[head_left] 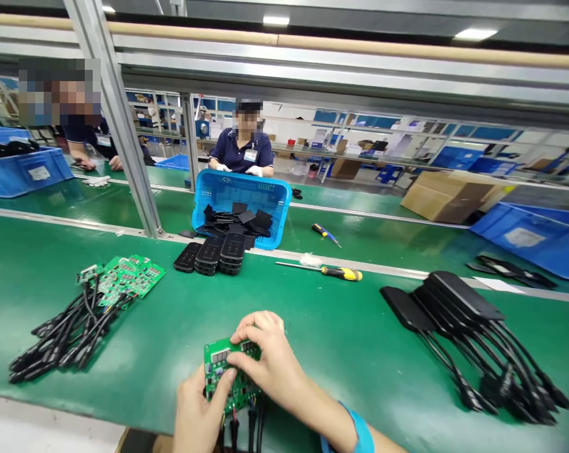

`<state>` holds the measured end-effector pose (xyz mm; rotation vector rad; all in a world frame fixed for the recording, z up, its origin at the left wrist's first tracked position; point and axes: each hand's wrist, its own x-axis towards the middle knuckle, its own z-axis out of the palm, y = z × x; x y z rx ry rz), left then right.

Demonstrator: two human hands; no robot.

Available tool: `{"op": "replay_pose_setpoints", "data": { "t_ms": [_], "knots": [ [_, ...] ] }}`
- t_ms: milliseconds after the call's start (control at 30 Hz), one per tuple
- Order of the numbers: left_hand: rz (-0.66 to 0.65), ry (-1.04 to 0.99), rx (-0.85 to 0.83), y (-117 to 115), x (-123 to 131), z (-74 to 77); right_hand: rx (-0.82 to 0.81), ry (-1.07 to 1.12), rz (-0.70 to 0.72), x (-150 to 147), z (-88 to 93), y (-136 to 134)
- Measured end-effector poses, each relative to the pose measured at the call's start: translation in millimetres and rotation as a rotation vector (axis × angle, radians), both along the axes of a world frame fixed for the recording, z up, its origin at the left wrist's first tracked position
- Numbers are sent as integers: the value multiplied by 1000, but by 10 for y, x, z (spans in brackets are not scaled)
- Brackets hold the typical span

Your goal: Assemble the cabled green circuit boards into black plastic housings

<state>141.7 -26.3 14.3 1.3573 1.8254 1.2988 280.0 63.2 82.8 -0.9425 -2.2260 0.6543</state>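
Near the front edge of the green bench I hold a green circuit board (220, 346) with small digit displays and black cables hanging from its lower side. My left hand (202, 402) grips its left and lower edge, thumb on the face. My right hand (265, 352) pinches the upper right part, its thumb beside a display, and covers part of the board. A blue band sits on my right wrist. To the left lies a pile of similar circuit boards (133, 277) with black cables (71, 327).
Black housings with cables (458, 302) lie at right. Stacked black covers (232, 251) stand before a tilted blue basket (282, 214) of black pieces. A yellow-black screwdriver (343, 273) and a smaller screwdriver (325, 234) lie beyond. A metal post (119, 119) rises at left; co-workers sit across.
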Motion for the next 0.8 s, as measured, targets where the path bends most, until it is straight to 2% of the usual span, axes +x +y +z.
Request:
{"op": "replay_pose_setpoints", "data": {
  "t_ms": [133,300,367,467,533,633,667,733,767,800],
  "knots": [
    [7,25,58,-8,39,50,212,66,-62,-105,-166,-166],
    [25,20,88,-12,70,97,384,33,-146,-124,-187,-282],
    [34,31,101,-19,73,101,373,23,-164,-140,-192,-269],
    [33,42,99,-38,45,66,275,47,-151,-159,-170,-303],
    [3,39,89,-45,6,14,178,47,-80,-151,-102,-387],
    [-41,10,91,-33,-47,-63,51,4,105,-105,79,-443],
    [-54,2,76,-26,-54,-77,32,-14,136,-78,147,-382],
    [-36,-13,28,-14,-45,-81,35,-58,39,16,263,-73],
    [-9,-24,0,-12,-30,-74,71,-84,-89,88,303,170],
    [24,-35,-16,-11,-10,-62,87,-124,-295,177,326,455]
  ]
}}
